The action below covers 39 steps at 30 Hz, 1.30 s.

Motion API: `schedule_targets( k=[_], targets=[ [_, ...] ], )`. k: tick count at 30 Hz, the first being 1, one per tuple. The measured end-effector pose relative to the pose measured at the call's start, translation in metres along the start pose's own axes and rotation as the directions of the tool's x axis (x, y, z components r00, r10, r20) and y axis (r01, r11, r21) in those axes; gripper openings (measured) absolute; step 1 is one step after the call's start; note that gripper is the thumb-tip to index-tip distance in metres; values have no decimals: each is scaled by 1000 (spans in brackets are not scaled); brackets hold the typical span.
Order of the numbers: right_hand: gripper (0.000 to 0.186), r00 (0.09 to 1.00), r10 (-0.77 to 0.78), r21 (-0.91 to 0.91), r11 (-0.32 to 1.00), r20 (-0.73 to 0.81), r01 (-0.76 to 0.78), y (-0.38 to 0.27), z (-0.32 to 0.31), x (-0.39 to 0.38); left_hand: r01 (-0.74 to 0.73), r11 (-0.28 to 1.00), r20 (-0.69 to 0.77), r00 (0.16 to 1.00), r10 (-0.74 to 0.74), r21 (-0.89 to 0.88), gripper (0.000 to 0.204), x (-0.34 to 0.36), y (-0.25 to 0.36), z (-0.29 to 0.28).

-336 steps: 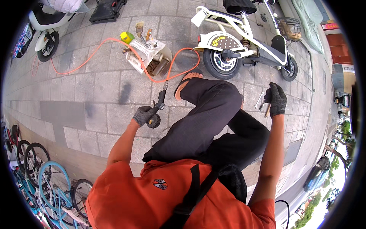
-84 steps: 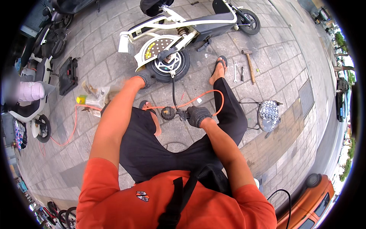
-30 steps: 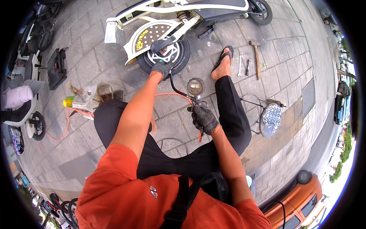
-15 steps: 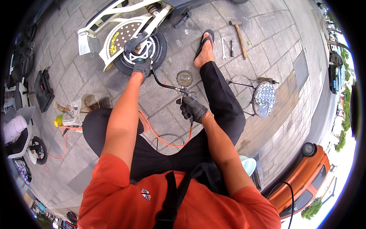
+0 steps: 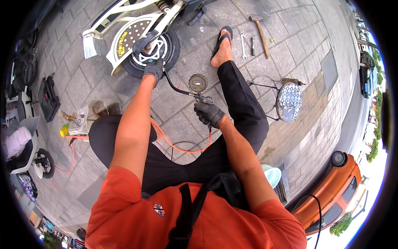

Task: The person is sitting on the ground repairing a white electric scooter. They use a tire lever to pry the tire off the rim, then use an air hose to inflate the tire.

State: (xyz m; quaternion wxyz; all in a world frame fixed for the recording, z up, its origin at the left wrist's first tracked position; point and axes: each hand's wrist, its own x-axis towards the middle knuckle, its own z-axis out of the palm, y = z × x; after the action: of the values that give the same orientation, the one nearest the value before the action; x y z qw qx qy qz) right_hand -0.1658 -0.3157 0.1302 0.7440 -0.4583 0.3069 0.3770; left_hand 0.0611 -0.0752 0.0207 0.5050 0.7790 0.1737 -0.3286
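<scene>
My left hand point(image 5: 154, 69), in a dark grey work glove, is at the rim of the scooter's wheel point(image 5: 172, 53). Its fingers are closed around the end of a black air hose point(image 5: 170, 81), though the fitting itself is hidden. That hose runs to a tyre inflator with a round dial gauge point(image 5: 197, 83), rimmed in dark ridged rubber. Wrapped around the inflator's handle is my gloved right hand point(image 5: 209, 113). From below that hand an orange air hose point(image 5: 182, 150) loops across between my legs. The white scooter point(image 5: 120, 41) lies on its side, its wheel towards me.
Beyond my sandalled foot point(image 5: 224, 43) lie a wrench point(image 5: 243, 45), a small dark tool point(image 5: 253, 46) and a hammer point(image 5: 261, 37). A patterned stool point(image 5: 289, 102) lies tipped at right. A clear container point(image 5: 97, 110) sits left of my knee; an orange car point(image 5: 331, 199) stands at lower right.
My right hand's fingers have closed further around the inflator handle, and the gauge has tilted slightly to the left. My left hand stays at the wheel. The view has shifted a little.
</scene>
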Motion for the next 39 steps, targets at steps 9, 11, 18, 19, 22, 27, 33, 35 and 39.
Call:
schedule_targets(
  k=[9, 11, 18, 19, 22, 27, 33, 35, 39],
  targets=[
    [25, 1000, 0, -14, 1000, 20, 1, 4, -7, 6, -54, 997, -74, 996, 51, -46, 47, -3, -5, 3],
    [30, 996, -83, -49, 995, 18, 84, 1, 0, 2, -25, 995, -56, 998, 20, -97, 48, -4, -1, 8],
    [33, 999, -50, -1, 999, 13, 50, 3, 3, 6, -123, 990, -150, 980, 133, 76, 45, 22, -25, 3],
    [33, 999, -51, -14, 999, 7, 51, 4, 2, 6, -122, 986, -162, 977, 139, 112, 47, 23, -25, 7],
    [33, 999, -49, -18, 999, 14, 49, 6, 2, 7, -151, 980, -157, 973, 171, 133, 48, 26, -26, 8],
    [34, 999, -14, 80, 997, 51, 10, 10, -7, 7, -183, 972, -144, 968, 204, 149, 48, 24, -22, 14],
    [36, 999, 38, 70, 997, 27, -40, 11, -5, 12, -188, 973, -156, 966, 208, 135, 47, 30, -30, 4],
    [39, 998, 39, 83, 996, 43, -43, 13, -12, 11, -139, 989, -107, 984, 144, 59, 46, 22, -22, 7],
    [43, 999, 11, 97, 995, 39, -14, 9, -14, 6, -30, 999, -39, 999, 29, -12, 45, 2, -1, 7]
  ],
)
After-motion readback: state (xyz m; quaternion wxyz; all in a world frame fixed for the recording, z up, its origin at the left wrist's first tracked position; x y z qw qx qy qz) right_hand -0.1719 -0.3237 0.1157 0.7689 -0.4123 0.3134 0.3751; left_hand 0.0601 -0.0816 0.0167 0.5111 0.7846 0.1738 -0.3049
